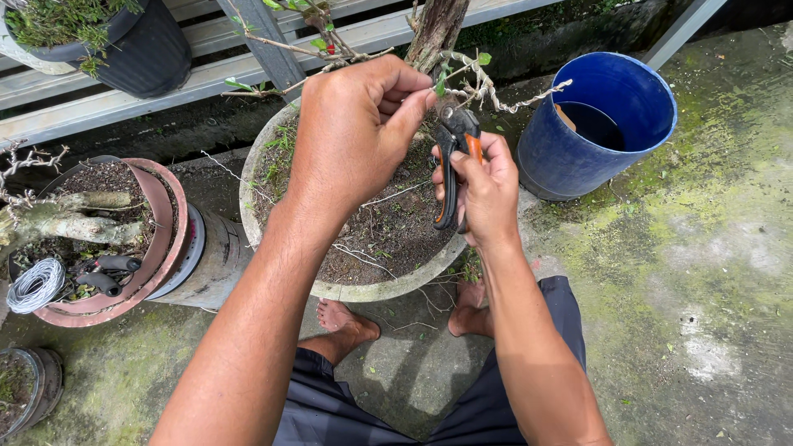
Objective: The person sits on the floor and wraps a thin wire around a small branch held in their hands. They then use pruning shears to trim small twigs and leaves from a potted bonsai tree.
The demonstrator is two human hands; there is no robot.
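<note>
— From the head camera, what did each hand have?

— The left hand (355,132) pinched a thin branch (462,74) of the potted tree; the right hand (483,190), at its four o'clock, was closed around black-and-orange pruning shears (456,153), tips at the twig.

— Which step?

— Trimming, I'd judge. The cut called for steady blades, clear of fingers.

— Nearby?

— A blue bucket (578,157) at three o'clock of the concrete pot (256,182).
</note>
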